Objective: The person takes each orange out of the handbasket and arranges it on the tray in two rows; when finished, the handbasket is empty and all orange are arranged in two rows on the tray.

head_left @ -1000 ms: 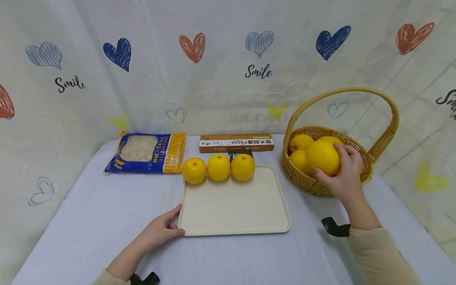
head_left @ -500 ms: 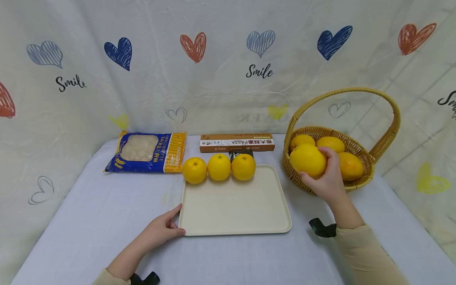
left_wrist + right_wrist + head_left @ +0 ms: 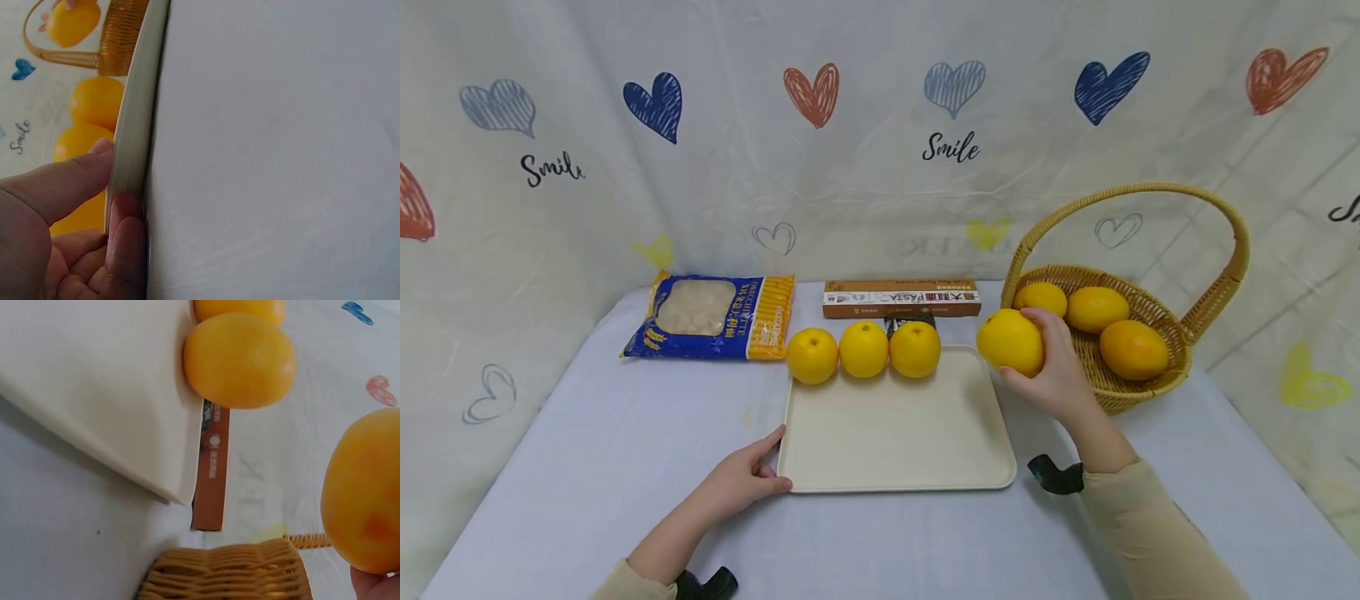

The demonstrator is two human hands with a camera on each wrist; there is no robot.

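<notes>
At the left edge of the cream tray [image 3: 895,442], my left hand [image 3: 737,483] pinches the rim. The left wrist view shows its thumb [image 3: 81,165] over the rim and fingers against the outer side. My right hand [image 3: 1062,371] grips a yellow orange [image 3: 1010,342] in the air between the tray's back right corner and the wicker basket [image 3: 1112,402]. In the right wrist view the held orange [image 3: 369,490] fills the right side, fingertips just showing below it. Three oranges [image 3: 864,350] stand in a row along the tray's back edge. The basket holds three more oranges [image 3: 1133,350].
A blue and yellow pasta bag [image 3: 707,317] lies at the back left. Behind the tray is a brown pasta box [image 3: 902,300], with a small black item [image 3: 912,319] in front of it. The basket's tall handle [image 3: 1131,190] arches above its rim. A white cloth covers the table.
My right hand has lifted the orange out of the basket and carried it left toward the tray. The left hand has stayed at the tray's edge.
</notes>
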